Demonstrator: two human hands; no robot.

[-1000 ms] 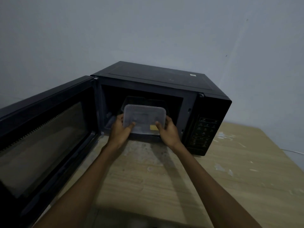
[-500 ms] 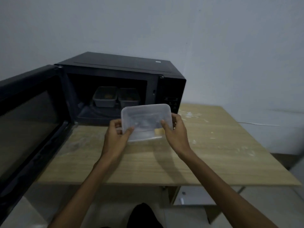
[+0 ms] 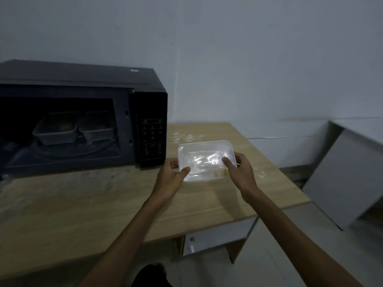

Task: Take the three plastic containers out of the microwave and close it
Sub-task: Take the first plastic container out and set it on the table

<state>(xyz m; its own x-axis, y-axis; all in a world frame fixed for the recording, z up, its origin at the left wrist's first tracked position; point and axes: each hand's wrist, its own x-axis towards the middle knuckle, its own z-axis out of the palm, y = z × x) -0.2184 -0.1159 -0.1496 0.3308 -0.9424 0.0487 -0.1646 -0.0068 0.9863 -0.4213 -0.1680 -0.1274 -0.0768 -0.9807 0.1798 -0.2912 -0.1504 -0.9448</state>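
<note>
Both hands are gripping a clear lidded container (image 3: 206,160) over the wooden worktop (image 3: 87,206), just right of the microwave (image 3: 83,112) — the left hand (image 3: 171,175) is pinching its near-left corner, the right hand (image 3: 239,169) closing on its right end. Its long axis is running left to right, lid facing up. Two more containers (image 3: 56,131) (image 3: 96,129) are sitting side by side inside the open cavity.
</note>
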